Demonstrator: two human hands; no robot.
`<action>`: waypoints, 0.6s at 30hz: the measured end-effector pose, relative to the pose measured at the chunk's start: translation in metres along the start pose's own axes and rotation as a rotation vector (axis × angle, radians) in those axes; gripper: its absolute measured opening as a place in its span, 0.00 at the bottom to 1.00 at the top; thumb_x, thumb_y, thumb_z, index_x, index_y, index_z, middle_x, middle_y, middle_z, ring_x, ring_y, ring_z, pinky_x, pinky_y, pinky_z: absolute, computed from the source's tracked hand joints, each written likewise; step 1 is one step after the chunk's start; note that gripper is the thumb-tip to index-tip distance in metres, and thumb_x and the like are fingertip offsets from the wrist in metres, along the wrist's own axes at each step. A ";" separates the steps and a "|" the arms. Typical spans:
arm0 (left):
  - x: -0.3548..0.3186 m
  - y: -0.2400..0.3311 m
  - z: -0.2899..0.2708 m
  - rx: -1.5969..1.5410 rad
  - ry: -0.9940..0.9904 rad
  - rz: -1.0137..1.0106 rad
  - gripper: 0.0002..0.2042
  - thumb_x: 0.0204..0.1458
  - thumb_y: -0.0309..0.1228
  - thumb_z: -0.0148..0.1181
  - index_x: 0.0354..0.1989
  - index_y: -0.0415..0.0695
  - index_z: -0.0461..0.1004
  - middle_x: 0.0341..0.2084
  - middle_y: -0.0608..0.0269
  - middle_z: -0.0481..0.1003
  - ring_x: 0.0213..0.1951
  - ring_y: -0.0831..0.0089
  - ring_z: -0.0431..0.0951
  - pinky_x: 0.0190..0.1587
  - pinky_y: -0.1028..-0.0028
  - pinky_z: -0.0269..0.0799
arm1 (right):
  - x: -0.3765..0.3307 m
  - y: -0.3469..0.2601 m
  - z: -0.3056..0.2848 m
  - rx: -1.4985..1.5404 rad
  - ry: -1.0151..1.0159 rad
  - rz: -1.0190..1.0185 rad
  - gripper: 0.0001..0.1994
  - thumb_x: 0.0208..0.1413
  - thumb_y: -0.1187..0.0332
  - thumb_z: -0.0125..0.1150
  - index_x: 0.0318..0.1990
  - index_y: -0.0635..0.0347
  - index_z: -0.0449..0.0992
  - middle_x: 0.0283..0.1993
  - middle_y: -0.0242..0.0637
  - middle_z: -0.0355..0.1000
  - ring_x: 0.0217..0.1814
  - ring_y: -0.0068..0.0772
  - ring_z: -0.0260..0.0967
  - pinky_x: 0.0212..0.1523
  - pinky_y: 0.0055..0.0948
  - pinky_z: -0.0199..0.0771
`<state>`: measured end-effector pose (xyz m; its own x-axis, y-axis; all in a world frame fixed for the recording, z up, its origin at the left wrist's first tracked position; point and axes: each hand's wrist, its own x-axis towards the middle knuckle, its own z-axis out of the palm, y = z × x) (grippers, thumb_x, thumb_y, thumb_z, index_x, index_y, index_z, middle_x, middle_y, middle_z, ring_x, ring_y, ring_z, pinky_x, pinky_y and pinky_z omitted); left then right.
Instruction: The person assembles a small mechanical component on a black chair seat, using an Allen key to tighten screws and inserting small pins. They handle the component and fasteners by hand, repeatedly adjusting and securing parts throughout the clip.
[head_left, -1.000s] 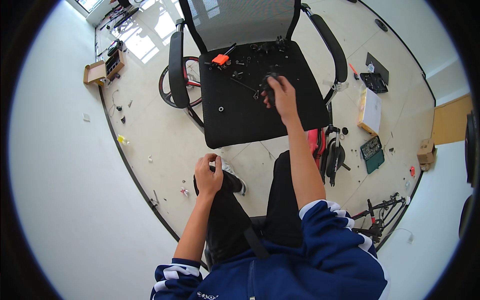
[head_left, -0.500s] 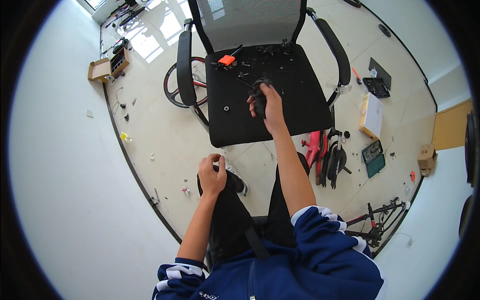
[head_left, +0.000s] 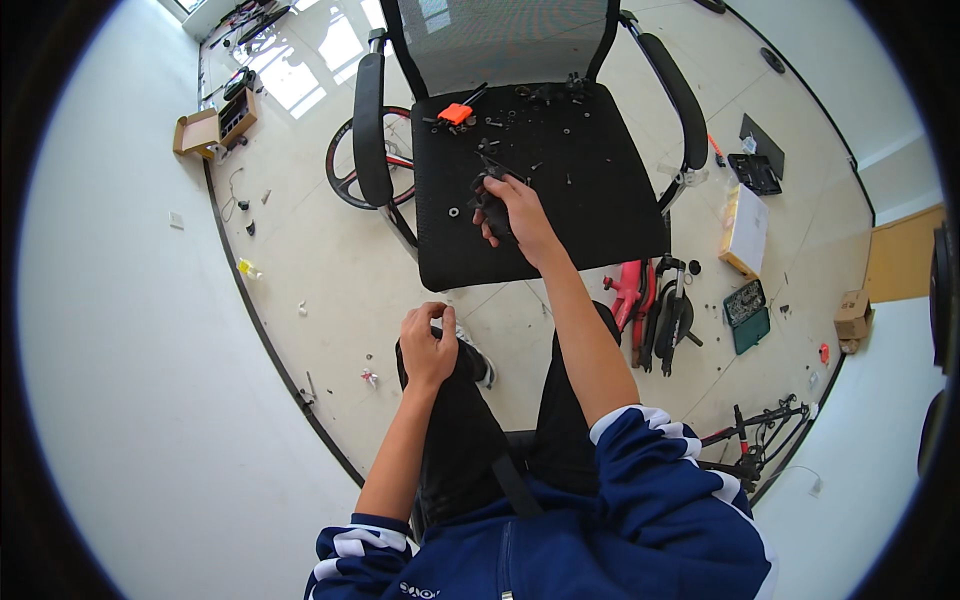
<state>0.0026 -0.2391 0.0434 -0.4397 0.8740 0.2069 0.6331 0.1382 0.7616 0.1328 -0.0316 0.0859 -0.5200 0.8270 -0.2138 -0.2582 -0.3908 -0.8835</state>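
Observation:
My right hand (head_left: 516, 212) is closed around a black mechanical part (head_left: 492, 217) over the black chair seat (head_left: 600, 215). The part's exact kind is hard to make out, as my fingers and the dark seat hide its outline. A small metal ring (head_left: 454, 212) lies on the seat just left of it. My left hand (head_left: 429, 343) rests on my left knee with curled fingers, thumb near the forefinger; anything inside is hidden. Farther back on the seat are an orange piece (head_left: 455, 114), several screws and small fittings, and a cluster of black parts (head_left: 560, 91).
Armrests (head_left: 372, 130) flank the seat, with a mesh backrest behind. A spoked wheel (head_left: 340, 172) stands on the floor to the left. Red and black frame parts (head_left: 628, 300), a green tool case (head_left: 750, 333), a white box (head_left: 746, 228) and a bicycle frame (head_left: 750, 450) lie right.
My right hand has moved a little left and nearer to me over the seat, carrying the black part. My left hand stays on my knee.

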 end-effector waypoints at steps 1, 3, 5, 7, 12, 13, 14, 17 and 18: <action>0.000 0.001 0.000 0.006 -0.003 -0.002 0.07 0.57 0.30 0.60 0.33 0.38 0.77 0.29 0.54 0.79 0.36 0.56 0.78 0.42 0.62 0.71 | -0.001 -0.006 0.003 -0.032 -0.004 -0.027 0.13 0.66 0.58 0.52 0.41 0.59 0.71 0.25 0.39 0.74 0.18 0.26 0.71 0.16 0.24 0.68; 0.000 0.001 -0.001 0.011 -0.003 -0.010 0.07 0.56 0.31 0.60 0.33 0.38 0.77 0.29 0.54 0.79 0.36 0.56 0.78 0.42 0.62 0.71 | -0.003 -0.020 0.009 -0.095 -0.012 -0.082 0.13 0.66 0.58 0.53 0.41 0.59 0.71 0.25 0.38 0.74 0.18 0.25 0.71 0.16 0.23 0.68; -0.001 0.002 0.001 0.002 -0.001 -0.017 0.08 0.56 0.31 0.60 0.32 0.39 0.77 0.29 0.54 0.79 0.37 0.56 0.78 0.42 0.62 0.71 | -0.004 -0.032 0.007 -0.199 0.065 -0.119 0.13 0.64 0.59 0.56 0.42 0.60 0.73 0.24 0.37 0.74 0.17 0.23 0.69 0.16 0.22 0.67; -0.001 0.003 0.002 0.002 -0.005 -0.024 0.08 0.57 0.31 0.60 0.33 0.39 0.77 0.29 0.54 0.79 0.37 0.56 0.77 0.42 0.62 0.71 | -0.007 -0.040 0.008 -0.317 0.116 -0.148 0.13 0.63 0.59 0.58 0.42 0.61 0.74 0.24 0.35 0.74 0.16 0.22 0.68 0.15 0.22 0.66; -0.004 0.000 -0.002 0.021 -0.001 -0.034 0.08 0.57 0.32 0.60 0.32 0.39 0.77 0.29 0.54 0.79 0.37 0.56 0.77 0.42 0.62 0.71 | -0.036 -0.062 0.030 -0.433 -0.123 -0.140 0.13 0.64 0.59 0.56 0.43 0.62 0.74 0.25 0.39 0.74 0.18 0.22 0.70 0.16 0.21 0.66; -0.005 -0.001 -0.004 0.029 -0.002 -0.032 0.08 0.57 0.32 0.60 0.32 0.39 0.77 0.29 0.54 0.79 0.36 0.56 0.77 0.42 0.62 0.71 | -0.044 -0.067 0.033 -0.282 -0.150 -0.159 0.14 0.64 0.59 0.55 0.43 0.62 0.74 0.25 0.40 0.74 0.18 0.24 0.69 0.16 0.22 0.66; -0.005 0.000 -0.003 0.032 -0.004 -0.026 0.08 0.57 0.32 0.60 0.32 0.38 0.77 0.29 0.54 0.79 0.36 0.56 0.77 0.42 0.62 0.71 | -0.054 -0.075 0.033 -0.135 -0.173 -0.179 0.15 0.65 0.58 0.53 0.43 0.63 0.74 0.25 0.41 0.74 0.17 0.25 0.69 0.16 0.23 0.66; -0.004 0.002 0.000 -0.003 0.017 -0.003 0.08 0.57 0.32 0.60 0.32 0.38 0.77 0.29 0.53 0.79 0.36 0.55 0.77 0.41 0.62 0.71 | -0.041 -0.065 0.007 0.265 -0.156 -0.266 0.22 0.68 0.50 0.43 0.45 0.62 0.72 0.26 0.41 0.73 0.19 0.31 0.69 0.19 0.29 0.68; -0.003 0.003 0.001 -0.002 0.006 -0.006 0.08 0.57 0.32 0.60 0.32 0.38 0.77 0.29 0.53 0.79 0.36 0.55 0.77 0.41 0.62 0.71 | -0.031 -0.058 -0.005 0.279 -0.093 -0.251 0.21 0.68 0.51 0.44 0.44 0.62 0.72 0.26 0.41 0.73 0.20 0.31 0.69 0.19 0.29 0.67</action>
<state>0.0072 -0.2409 0.0443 -0.4471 0.8704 0.2062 0.6296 0.1424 0.7637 0.1679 -0.0323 0.1411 -0.4804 0.8759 0.0450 -0.5923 -0.2862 -0.7532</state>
